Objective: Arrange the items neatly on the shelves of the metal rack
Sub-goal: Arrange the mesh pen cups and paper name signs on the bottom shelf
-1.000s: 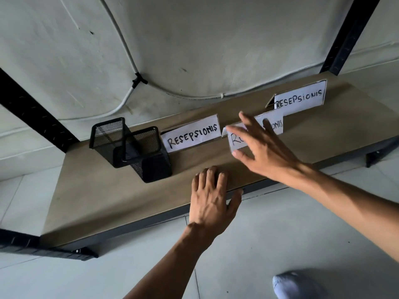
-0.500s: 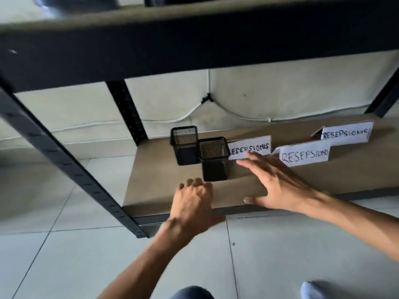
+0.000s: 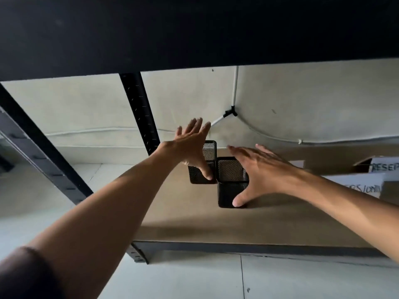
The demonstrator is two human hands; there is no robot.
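Head view looks under a dark upper shelf [image 3: 194, 29] of the metal rack [image 3: 43, 152] onto the lower shelf [image 3: 194, 225], a tan board. Two black mesh pen holders stand upright toward its back left corner. The rear holder [image 3: 209, 150] is near the back edge. The front holder [image 3: 228, 190] is just ahead and to its right, and the two touch or nearly touch (the shadow makes it hard to tell). Both are square, open-topped and made of see-through wire mesh.

The left hand [image 3: 190, 147] is spread with straight fingers and grasps nothing; its thumb lies on the rear holder's front face. The right hand [image 3: 262, 173] is likewise released, with its fingers reaching straight past the front holder's right side and its thumb tip against the lower right corner.

Toward the shelf's right edge stand white hand-lettered cards [image 3: 364, 186], partly hidden by the right forearm. A black rear post [image 3: 140, 113] rises beside the left hand, and a white cable [image 3: 235, 91] runs along the wall.
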